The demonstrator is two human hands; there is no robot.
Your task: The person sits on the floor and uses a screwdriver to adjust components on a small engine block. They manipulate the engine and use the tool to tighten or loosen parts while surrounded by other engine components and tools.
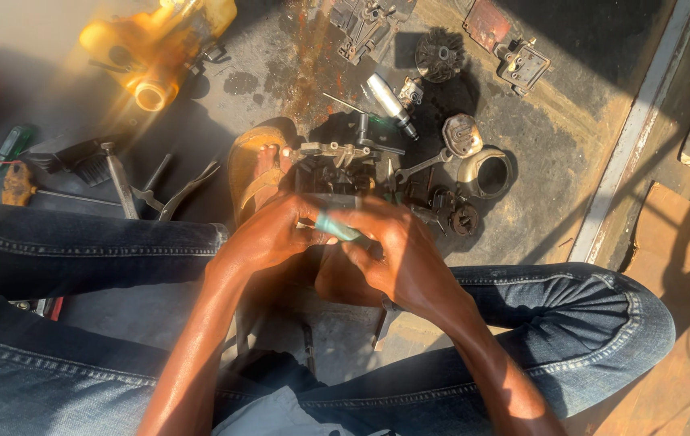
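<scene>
Both my hands meet at the middle of the view, over a dark, greasy engine part (337, 165) that sits on the ground between my feet. My left hand (268, 234) and my right hand (397, 250) close together around a tool with a teal green handle (337, 226), its tip hidden by my fingers. My foot in a tan sandal (255, 171) rests just left of the engine part. My legs in blue jeans frame the hands on both sides.
Scattered on the stained concrete: a yellow machine housing (155, 48), pliers (179, 190), a hammer (119, 178), a green-handled screwdriver (8, 149), a silver cylinder (389, 101), a black finned wheel (439, 55), a metal ring housing (486, 171), flat plates (522, 64). A metal rail (644, 121) runs along the right.
</scene>
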